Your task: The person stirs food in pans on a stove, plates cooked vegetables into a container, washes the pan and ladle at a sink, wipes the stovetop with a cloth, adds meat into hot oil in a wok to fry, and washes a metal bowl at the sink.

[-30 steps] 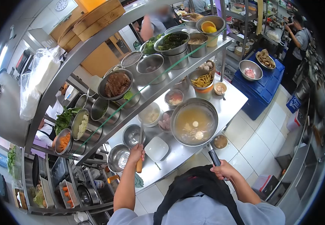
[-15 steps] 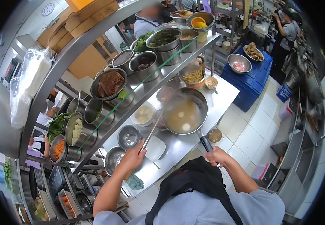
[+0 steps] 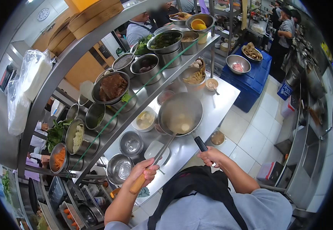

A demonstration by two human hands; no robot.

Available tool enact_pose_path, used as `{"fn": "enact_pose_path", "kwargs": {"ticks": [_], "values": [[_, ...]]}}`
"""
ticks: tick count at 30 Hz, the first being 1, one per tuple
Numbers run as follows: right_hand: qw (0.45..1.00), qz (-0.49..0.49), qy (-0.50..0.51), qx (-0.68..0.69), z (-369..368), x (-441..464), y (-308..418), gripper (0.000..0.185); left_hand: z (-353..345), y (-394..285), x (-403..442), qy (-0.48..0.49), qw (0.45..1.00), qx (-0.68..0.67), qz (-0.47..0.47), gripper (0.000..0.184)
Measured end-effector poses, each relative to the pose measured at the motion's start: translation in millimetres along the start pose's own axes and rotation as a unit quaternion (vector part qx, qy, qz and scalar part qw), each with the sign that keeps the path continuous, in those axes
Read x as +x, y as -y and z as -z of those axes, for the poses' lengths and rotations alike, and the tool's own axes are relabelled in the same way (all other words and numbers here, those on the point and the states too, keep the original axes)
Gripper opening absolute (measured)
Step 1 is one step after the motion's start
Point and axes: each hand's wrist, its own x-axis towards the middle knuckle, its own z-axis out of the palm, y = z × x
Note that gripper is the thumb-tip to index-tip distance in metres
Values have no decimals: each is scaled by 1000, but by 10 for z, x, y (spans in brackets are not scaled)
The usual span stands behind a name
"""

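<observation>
Pan (image 3: 177, 99) at the near side of the steel table (image 3: 226, 94), partly hiding the bowls behind; can't tell if its base rests on anything. Cloudy broth (image 3: 175, 118) inside, pale round piece (image 3: 185, 127) near the lower rim. Main risk: tipping, since the right hand (image 3: 211, 156) has its fingers wrapped round the far end of the black handle (image 3: 200, 143), so the weight sits well out from the grip; a wrist roll could slop liquid over the rim. Left hand (image 3: 144, 172) has its fingers clenched around the wooden-handled utensil (image 3: 137, 184), its metal shaft crossing the pan's near rim; head lost in haze, so can't tell what it carries. If it carries broth, a tilt could drip it onto the white dish (image 3: 151, 148) under the shaft. Pressing on the rim could also rock the pan. White bowl (image 3: 135, 123) just beside the pan could get knocked by a sideways swing. Shelf (image 3: 191, 58) overhangs close by, so a high lift might catch its edge. Spill past the table would wet the tiled floor (image 3: 264, 126), slip hazard.
</observation>
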Motion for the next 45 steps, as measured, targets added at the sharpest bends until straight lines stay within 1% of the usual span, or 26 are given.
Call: {"fn": "enact_pose_path", "kwargs": {"ticks": [2, 5, 9, 11, 13, 15, 16, 17, 19, 20, 22, 25, 27, 29, 30, 31, 32, 33, 34, 35, 37, 38, 39, 41, 42, 45], "values": [[1000, -2, 21, 20, 22, -29, -7, 24, 25, -6, 20, 24, 998, -53, 0, 30], [999, -16, 24, 35, 17, -95, 19, 29, 17, -57, -45, 48, 993, -112, -9, 38], [999, -10, 23, 23, 4, -114, 32, 29, -78, -214, -304, 42, 990, -129, -42, 42], [999, -11, 24, 39, 40, -95, 14, 29, -29, -298, -407, 53, 991, -97, -71, 40], [999, -11, 27, 38, 70, -91, 1, 29, 99, -376, -456, 64, 988, -108, -87, 42], [999, -7, 21, 25, 108, -93, -12, 23, 170, -443, -492, 54, 985, -107, -123, 37], [999, -6, 23, 24, 116, -96, -12, 23, 311, -474, -464, 29, 983, -110, -141, 29], [1000, -6, 22, 17, 124, -100, -8, 24, 433, -527, -430, 29, 983, -109, -143, 29], [1000, -5, 22, 8, 139, -102, -1, 24, 661, -616, -341, -40, 984, -70, -160, 19], [1000, -5, 20, 10, 142, -101, 0, 24, 758, -635, -283, -39, 984, -70, -162, 19], [1000, -4, 19, 11, 142, -105, 8, 24, 945, -668, -171, -112, 974, 10, -195, 12], [1000, 6, 15, 1, 119, -156, 41, 24, 1201, -627, 24, -156, 964, 57, -206, 10], [1000, 21, 10, -14, 93, -189, 67, 25, 1358, -561, 127, -175, 960, 80, -205, 15], [1000, 21, 4, -20, 88, -186, 71, 25, 1494, -449, 239, -261, 900, 251, -241, 28], [999, 23, -3, -26, 94, -193, 67, 26, 1704, -433, 292, -299, 846, 378, -229, 47], [999, 23, -6, -24, 110, -194, 56, 26, 1727, -321, 287, -297, 847, 379, -226, 47], [999, 29, -6, -37, 126, -176, 44, 26, 1662, -204, 266, -377, 650, 584, -306, 48], [998, 37, -6, -50, 139, -154, 36, 26, 1593, -138, 241, -419, 393, 735, -360, 48], [998, 40, -11, -45, 155, -137, 33, 26, 1224, -113, 85, -439, 481, 705, -279, 65], [998, 39, -9, -45, 170, -125, 22, 26, 1030, -106, -13, -433, 481, 709, -279, 65], [998, 37, -13, -44, 186, -127, 2, 26, 757, -92, -178, -371, 519, 690, -342, 59], [998, 36, -8, -42, 177, -125, 8, 26, 552, -130, -250, -360, 546, 693, -304, 58], [999, 35, -2, -41, 184, -115, 22, 26, 380, -154, -255, -356, 548, 691, -308, 58], [999, 34, -1, -40, 210, -67, 20, 26, 132, -189, -196, -298, 514, 749, -292, 57], [999, 31, 5, -33, 215, -41, 18, 25, 133, -212, -97, -283, 479, 773, -307, 56], [999, 26, 6, -24, 144, -60, 59, 24, 350, -320, 134, -271, 468, 791, -285, 55]]}}
